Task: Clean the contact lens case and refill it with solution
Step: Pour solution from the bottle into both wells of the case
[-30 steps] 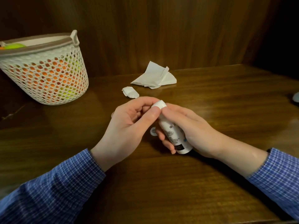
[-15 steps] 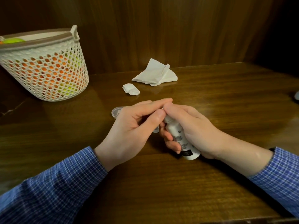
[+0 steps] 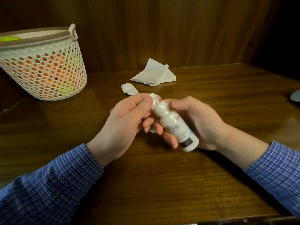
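Right grip (image 3: 199,124): fingers curled round white solution bottle (image 3: 176,125), tilted above the surface (image 3: 162,184). Left grip (image 3: 128,117): pinching its flip cap (image 3: 153,98). Lens case largely hidden beneath hands (one rim edge (image 3: 112,110) visible); tissues (image 3: 154,73) and mesh basket (image 3: 43,65) behind.

So I've tipped the bottle (image 3: 176,125) up off the worktop in my right hand (image 3: 199,122), and my left fingers (image 3: 146,101) have flipped its cap (image 3: 153,96) open, where half a second ago they covered it.
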`<state>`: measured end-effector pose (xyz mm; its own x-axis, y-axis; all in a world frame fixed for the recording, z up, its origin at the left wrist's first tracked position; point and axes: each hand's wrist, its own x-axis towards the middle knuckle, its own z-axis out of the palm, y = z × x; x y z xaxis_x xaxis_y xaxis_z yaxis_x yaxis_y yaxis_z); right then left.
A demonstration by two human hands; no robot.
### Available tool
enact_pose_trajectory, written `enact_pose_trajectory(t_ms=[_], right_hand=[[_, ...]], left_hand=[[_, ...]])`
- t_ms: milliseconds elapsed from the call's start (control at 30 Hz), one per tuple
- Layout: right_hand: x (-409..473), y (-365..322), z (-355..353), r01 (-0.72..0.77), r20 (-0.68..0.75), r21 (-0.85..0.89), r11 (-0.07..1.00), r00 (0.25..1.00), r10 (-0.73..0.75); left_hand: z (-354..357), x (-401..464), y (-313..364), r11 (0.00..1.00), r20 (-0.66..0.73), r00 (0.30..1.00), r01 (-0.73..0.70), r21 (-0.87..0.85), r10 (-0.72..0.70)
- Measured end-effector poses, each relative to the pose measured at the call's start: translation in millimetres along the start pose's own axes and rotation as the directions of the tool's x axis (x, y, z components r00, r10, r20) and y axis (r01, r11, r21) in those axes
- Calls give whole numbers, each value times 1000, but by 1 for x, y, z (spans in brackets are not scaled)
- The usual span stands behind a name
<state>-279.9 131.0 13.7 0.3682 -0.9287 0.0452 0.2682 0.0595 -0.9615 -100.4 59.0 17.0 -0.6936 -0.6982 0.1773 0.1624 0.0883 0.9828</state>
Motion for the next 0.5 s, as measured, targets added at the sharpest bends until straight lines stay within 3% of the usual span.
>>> enact_pose_trajectory(t_ms=[67,133,367,500], right_hand=[[-2,-5,-9,35,-82,108,994,996,-26],[-3,-9,-19,61,-153,224,973,988,-27],[1,-4,-31,46,-135,531,846,990,31],[3,-1,-33,28,-117,638,769,991,60]], left_hand=[[-3,3,5,977,-6,997,76,-199,-78],[-6,4,8,952,-2,996,90,-293,-94],[-2,0,5,936,40,996,89,-340,-80],[1,-2,7,957,66,997,66,-284,-50]])
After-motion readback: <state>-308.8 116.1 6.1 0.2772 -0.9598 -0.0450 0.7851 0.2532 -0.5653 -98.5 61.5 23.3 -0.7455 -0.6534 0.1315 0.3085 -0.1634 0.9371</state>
